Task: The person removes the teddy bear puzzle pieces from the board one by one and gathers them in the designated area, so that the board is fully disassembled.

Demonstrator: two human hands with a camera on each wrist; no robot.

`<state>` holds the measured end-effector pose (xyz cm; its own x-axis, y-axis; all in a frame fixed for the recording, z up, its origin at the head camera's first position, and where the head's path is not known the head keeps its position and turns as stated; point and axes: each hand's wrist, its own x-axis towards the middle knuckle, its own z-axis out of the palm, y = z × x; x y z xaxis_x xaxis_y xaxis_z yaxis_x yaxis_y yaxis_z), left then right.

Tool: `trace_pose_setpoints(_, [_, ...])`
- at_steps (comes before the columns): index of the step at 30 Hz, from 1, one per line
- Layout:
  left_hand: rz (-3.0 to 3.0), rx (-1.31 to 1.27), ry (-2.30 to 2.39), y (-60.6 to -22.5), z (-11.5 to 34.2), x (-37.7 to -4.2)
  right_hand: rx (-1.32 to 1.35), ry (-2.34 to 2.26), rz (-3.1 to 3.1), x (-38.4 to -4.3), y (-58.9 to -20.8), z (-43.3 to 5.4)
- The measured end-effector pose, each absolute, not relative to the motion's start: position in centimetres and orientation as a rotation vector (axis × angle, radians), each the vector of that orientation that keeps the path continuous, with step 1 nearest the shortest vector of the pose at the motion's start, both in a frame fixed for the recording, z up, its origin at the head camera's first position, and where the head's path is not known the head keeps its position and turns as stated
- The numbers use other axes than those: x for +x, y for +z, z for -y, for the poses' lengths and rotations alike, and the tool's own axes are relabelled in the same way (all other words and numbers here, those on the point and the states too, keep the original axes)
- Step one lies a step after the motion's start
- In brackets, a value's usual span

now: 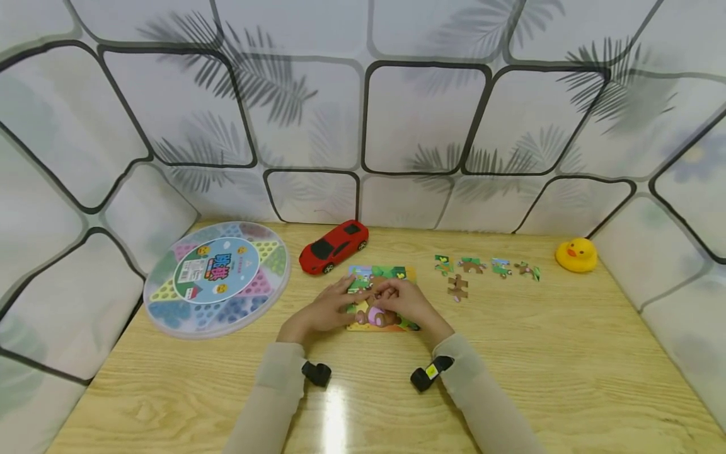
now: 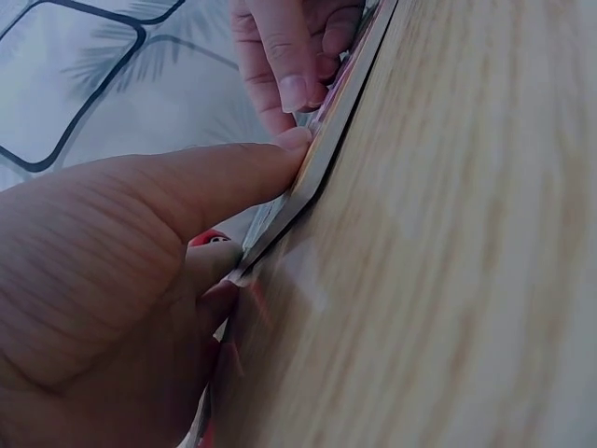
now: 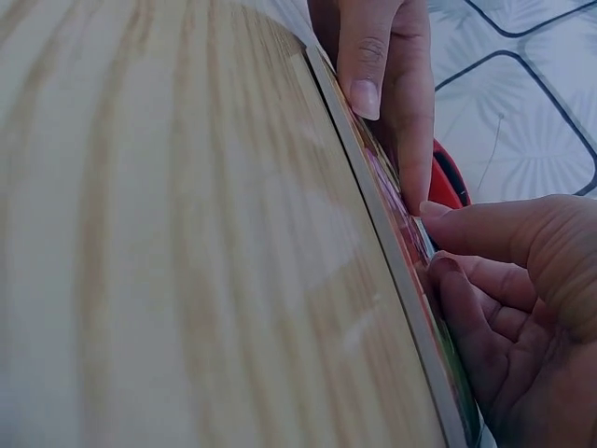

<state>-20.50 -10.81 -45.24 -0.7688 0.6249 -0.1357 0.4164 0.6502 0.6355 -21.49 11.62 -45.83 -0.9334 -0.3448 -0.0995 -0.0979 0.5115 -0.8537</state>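
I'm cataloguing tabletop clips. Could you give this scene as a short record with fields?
surface: light wood-grain table
puzzle: flat rectangular jigsaw board with a colourful cartoon picture
left hand: fingers spread, touching the board's left side
right hand: thumb and forefinger close together over the board; any pinched piece unclear
loose pieces: several small multicoloured jigsaw pieces, right of the board
other toys: red toy sports car; round multicoloured game board; yellow toy duck

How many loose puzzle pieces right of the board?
5. Back row, left to right: first piece, second piece, third piece, fourth piece; the fifth piece lies nearer, below the first two. The right hand may hide more.
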Motion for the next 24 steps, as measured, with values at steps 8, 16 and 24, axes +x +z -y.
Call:
trace_pose_setpoints(8, [-2.567,0.809,0.844,-45.27,10.75,-20.48,-0.387,-1.388,-2.537,-21.32,-45.64,-11.43])
trace_pose_setpoints(16, [-2.608,0.776,0.798,-45.13,10.67,-20.47,-0.376,-1.380,-2.545,-21.37,-45.78,-11.37])
trace_pose_setpoints(24, [-2.607,0.757,0.773,-44.88,10.78,-20.30,-0.402,-1.363,-2.555,-21.25,-45.71,-11.29])
